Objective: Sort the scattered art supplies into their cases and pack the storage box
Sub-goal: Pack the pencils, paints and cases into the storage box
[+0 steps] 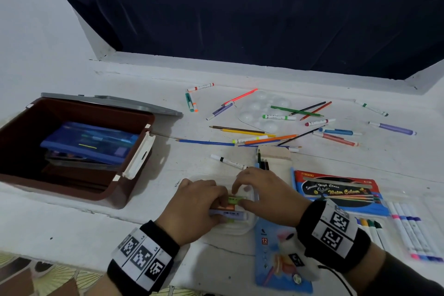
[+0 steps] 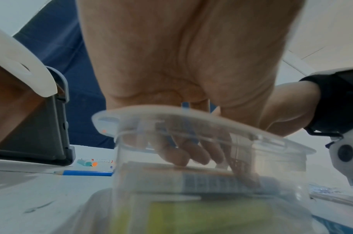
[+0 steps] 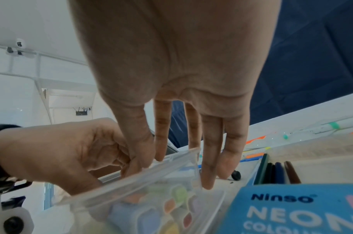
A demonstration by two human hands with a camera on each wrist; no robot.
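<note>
A clear plastic case (image 1: 240, 229) sits at the table's near edge with several highlighters (image 1: 235, 200) inside, orange, green and purple. My left hand (image 1: 221, 203) curls over the highlighters and grips them; in the left wrist view its fingers (image 2: 177, 158) show through the tilted clear lid (image 2: 191, 114). My right hand (image 1: 240, 196) pinches the lid's edge (image 3: 131, 178) between thumb and forefinger (image 3: 149, 161), its other fingers pointing straight down. The brown storage box (image 1: 134, 125) stands open at the left with a blue case (image 1: 91, 139) in it.
Loose coloured pencils (image 1: 240, 131) and markers (image 1: 278, 117) lie scattered across the middle, around a clear palette (image 1: 262, 108). A beige pencil pouch (image 1: 276, 154), a water colour box (image 1: 336, 190), a blue Ninso pack (image 1: 276, 259) and a marker set (image 1: 408, 228) crowd the right.
</note>
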